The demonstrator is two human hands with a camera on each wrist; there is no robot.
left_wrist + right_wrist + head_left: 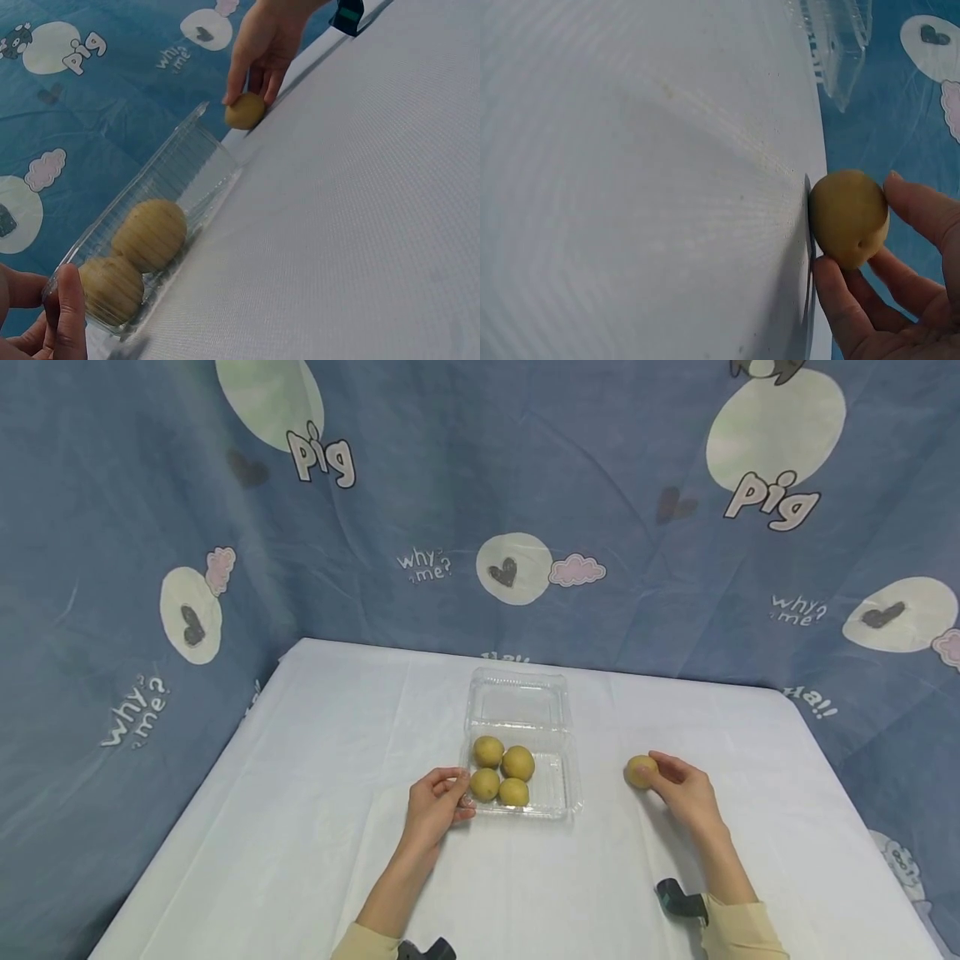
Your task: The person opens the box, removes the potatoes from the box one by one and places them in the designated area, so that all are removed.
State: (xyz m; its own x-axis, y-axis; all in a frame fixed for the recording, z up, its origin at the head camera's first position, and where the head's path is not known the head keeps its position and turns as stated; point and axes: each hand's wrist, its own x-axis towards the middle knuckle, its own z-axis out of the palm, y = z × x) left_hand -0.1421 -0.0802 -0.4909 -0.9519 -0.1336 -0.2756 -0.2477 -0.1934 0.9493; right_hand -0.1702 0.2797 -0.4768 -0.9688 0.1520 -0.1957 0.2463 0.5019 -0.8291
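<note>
A clear plastic clamshell container (551,789) stands on the table with its lid (519,702) folded back. Several round yellow fruits (517,763) sit in its left part; their exact kind is hard to tell. My left hand (435,806) pinches the container's left rim near the front corner, thumb and fingers on either side in the left wrist view. Off to the right, my right hand (686,792) holds one more yellow fruit (849,214) between thumb and fingertips. That fruit has a small dark dimple and is at or just above the tabletop.
A white cloth covers the table (300,760). Behind it and along the left hangs a blue printed curtain (420,510). Dark wrist mounts (681,900) stick out from both sleeves.
</note>
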